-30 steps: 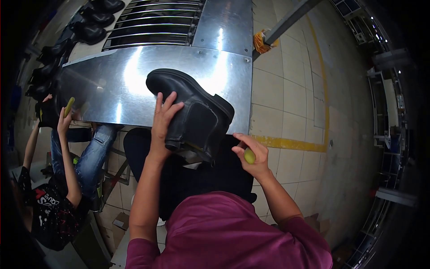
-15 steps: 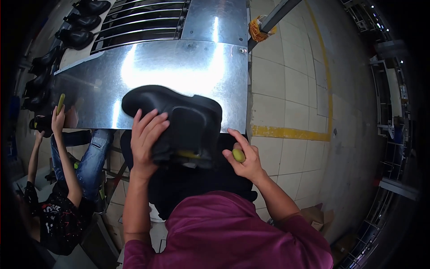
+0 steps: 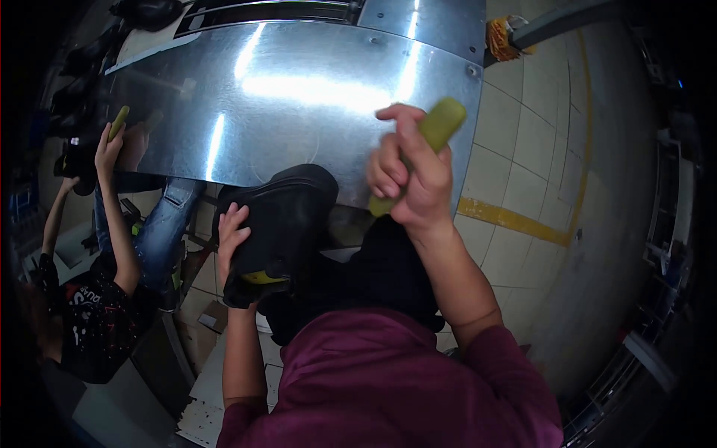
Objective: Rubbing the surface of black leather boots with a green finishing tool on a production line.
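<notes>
A black ankle boot (image 3: 287,216) is tilted over my lap at the table's near edge, its opening toward me with a yellow patch inside. My left hand (image 3: 234,235) grips the boot's left side, fingers spread over the leather. Above and right of the boot, my right hand (image 3: 418,168) is wrapped round an olive-green stick (image 3: 444,123) with rounded ends. The stick is apart from the boot and slightly blurred. I cannot tell what the stick is made of.
A shiny metal table (image 3: 299,89) spans the front, with rollers (image 3: 276,13) beyond. At left a co-worker's hand (image 3: 109,149) holds a similar green stick (image 3: 118,122) beside more black boots (image 3: 73,108). A metal post with an orange wrapping (image 3: 502,39) stands at the far right.
The boot has come down and nearer to me, turned so its sole end points away. My right hand has risen over the table's edge with the stick. The view has shifted.
</notes>
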Demonstrator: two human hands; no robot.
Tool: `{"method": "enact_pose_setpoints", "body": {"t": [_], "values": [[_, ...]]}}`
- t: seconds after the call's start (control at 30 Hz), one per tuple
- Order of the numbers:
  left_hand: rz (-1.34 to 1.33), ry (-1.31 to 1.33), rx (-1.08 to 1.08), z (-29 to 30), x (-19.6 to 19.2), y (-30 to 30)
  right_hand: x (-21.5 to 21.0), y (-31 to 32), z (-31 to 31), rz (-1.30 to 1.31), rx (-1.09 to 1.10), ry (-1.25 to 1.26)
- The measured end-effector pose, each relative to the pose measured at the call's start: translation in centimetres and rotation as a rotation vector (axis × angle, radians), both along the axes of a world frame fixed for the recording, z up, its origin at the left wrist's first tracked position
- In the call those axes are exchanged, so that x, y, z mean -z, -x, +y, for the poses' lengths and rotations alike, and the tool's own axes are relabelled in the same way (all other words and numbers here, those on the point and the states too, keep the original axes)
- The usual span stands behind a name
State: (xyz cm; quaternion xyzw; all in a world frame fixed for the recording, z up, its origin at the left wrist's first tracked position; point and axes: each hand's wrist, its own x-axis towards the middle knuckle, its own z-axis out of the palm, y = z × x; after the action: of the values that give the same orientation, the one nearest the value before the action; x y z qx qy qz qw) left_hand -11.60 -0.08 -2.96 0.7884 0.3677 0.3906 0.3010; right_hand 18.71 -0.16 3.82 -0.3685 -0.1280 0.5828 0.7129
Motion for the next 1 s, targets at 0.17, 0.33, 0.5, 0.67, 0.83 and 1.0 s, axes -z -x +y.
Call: {"method": "enact_pose_setpoints", "body": {"t": [0.17,0.33,0.5,0.67,0.83,1.0], "values": [[0.026,-0.002,0.025,0.4,1.2,0.8,-0.8,2.7,5.7,0.063,-0.144,0.009],[0.03,0.039,-0.005,0.1,1.1,0.7,-0.4,4.4,7.6,-0.087,-0.229,0.142],[0.066,0.027,-0.014,0.3,0.9,1.0,-0.5,6.1,9.4,-0.171,-0.28,0.144],[0.051,0.04,0.006,0.5,0.6,1.1,0.3,7.9,10.0,-0.257,-0.425,0.098],[0.044,0.068,0.012,0.0,0.7,0.9,1.7,10.2,11.1,-0.42,-0.562,0.03],[0.004,0.126,-0.008,-0.2,0.6,0.6,0.1,6.5,9.8,-0.25,-0.359,0.026]]}}
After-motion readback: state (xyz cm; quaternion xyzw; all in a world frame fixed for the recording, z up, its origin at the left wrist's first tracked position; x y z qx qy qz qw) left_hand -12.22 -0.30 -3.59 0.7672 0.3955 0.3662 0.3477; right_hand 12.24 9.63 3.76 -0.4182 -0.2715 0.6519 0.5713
